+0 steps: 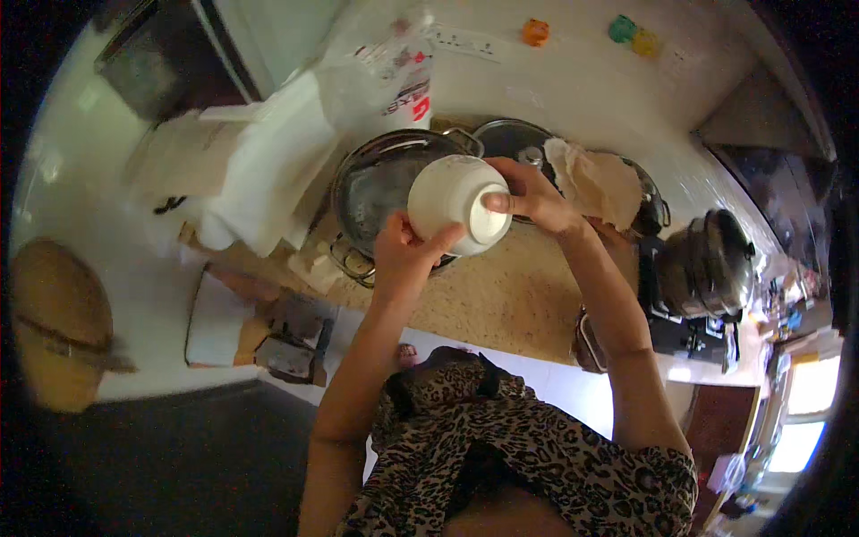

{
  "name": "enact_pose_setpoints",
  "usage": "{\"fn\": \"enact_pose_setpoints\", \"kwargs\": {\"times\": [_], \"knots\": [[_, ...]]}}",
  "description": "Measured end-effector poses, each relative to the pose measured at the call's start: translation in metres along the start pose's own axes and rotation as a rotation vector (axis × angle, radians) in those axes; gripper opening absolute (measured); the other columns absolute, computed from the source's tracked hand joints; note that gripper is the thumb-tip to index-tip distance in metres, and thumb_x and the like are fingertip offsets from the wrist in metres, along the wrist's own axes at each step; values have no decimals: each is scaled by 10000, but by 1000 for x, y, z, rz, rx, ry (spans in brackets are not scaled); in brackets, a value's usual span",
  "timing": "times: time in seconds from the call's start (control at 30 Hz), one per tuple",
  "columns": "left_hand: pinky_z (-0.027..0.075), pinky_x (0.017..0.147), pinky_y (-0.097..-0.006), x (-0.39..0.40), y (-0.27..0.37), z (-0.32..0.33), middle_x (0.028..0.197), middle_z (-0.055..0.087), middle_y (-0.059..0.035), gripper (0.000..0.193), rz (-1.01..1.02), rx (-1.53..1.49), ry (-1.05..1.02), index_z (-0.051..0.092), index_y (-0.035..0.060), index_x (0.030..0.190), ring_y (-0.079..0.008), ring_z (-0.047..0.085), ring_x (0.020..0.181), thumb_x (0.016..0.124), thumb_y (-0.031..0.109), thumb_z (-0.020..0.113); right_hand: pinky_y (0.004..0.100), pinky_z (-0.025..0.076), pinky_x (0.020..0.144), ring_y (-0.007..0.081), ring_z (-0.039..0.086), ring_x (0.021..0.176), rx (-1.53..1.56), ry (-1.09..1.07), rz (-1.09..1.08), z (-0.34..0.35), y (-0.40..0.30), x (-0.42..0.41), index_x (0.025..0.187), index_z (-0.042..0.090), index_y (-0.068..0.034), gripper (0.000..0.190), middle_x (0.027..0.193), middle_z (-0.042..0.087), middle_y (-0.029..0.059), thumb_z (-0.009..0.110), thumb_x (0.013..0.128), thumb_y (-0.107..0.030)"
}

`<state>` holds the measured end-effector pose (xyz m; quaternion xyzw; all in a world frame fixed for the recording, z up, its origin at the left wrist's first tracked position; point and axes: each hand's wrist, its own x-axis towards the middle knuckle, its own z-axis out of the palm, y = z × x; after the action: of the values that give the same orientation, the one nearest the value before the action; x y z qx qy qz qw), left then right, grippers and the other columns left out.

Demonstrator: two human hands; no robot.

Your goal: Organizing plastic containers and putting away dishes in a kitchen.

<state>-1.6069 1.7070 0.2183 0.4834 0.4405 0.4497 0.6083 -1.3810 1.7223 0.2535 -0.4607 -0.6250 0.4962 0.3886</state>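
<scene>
A white bowl (443, 194) is tipped on its side, its foot towards me and its mouth facing away, over the right part of a wide metal pan (376, 184). My left hand (413, 248) grips the bowl's lower rim. My right hand (533, 198) holds it from the right, the thumb on the bowl's foot. The bowl's inside is hidden, so I cannot tell what it holds. Behind my right hand is a dark glass lid with a knob (530, 156), and a crumpled beige cloth (600, 184) lies beside it.
The pans stand on a speckled counter (496, 295). White bags (275, 154) are at the left, and a printed plastic bag (396, 80) stands against the wall. A stacked metal steamer pot (704, 265) sits on a black stove at the right. A woven basket (64, 315) is at far left.
</scene>
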Motion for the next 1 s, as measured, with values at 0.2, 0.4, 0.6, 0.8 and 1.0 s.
{"fn": "enact_pose_setpoints", "kwargs": {"times": [0.2, 0.4, 0.6, 0.8, 1.0], "knots": [[364, 459, -190, -14, -17, 22, 779, 582, -12, 428, -130, -195, -353, 538, 17, 998, -45, 487, 568, 765, 260, 802, 388, 448, 962, 241, 555, 1127, 34, 267, 77, 2, -6, -90, 1310, 488, 6, 746, 1204, 592, 131, 804, 739, -356], [332, 447, -194, -42, -73, 85, 754, 556, 14, 434, -431, -282, -721, 552, 24, 1029, -30, 454, 566, 761, 264, 795, 364, 439, 982, 238, 554, 1138, 38, 647, 254, 17, 15, -209, 1339, 442, 33, 761, 1234, 569, 148, 794, 734, -265], [271, 439, -189, -102, -108, 142, 751, 538, 38, 466, -613, -139, -1057, 574, 54, 1075, -24, 401, 547, 740, 296, 790, 373, 454, 963, 233, 558, 1116, 164, 961, 464, 57, 49, -333, 1329, 451, 24, 763, 1213, 577, 140, 804, 715, -259], [256, 419, -182, -160, -163, 194, 786, 560, 36, 503, -825, 13, -1124, 579, 47, 1108, -11, 382, 527, 711, 229, 831, 383, 466, 938, 238, 571, 1105, 198, 1013, 414, 54, 80, -430, 1300, 502, 7, 735, 1188, 600, 142, 801, 724, -339], [270, 428, -190, -238, -197, 293, 824, 585, 23, 559, -817, 148, -1035, 577, 41, 1117, -22, 380, 516, 682, 257, 856, 405, 395, 1028, 264, 519, 1177, 379, 928, 286, -5, 136, -550, 1336, 468, 0, 813, 1259, 550, 152, 817, 703, -374]]}}
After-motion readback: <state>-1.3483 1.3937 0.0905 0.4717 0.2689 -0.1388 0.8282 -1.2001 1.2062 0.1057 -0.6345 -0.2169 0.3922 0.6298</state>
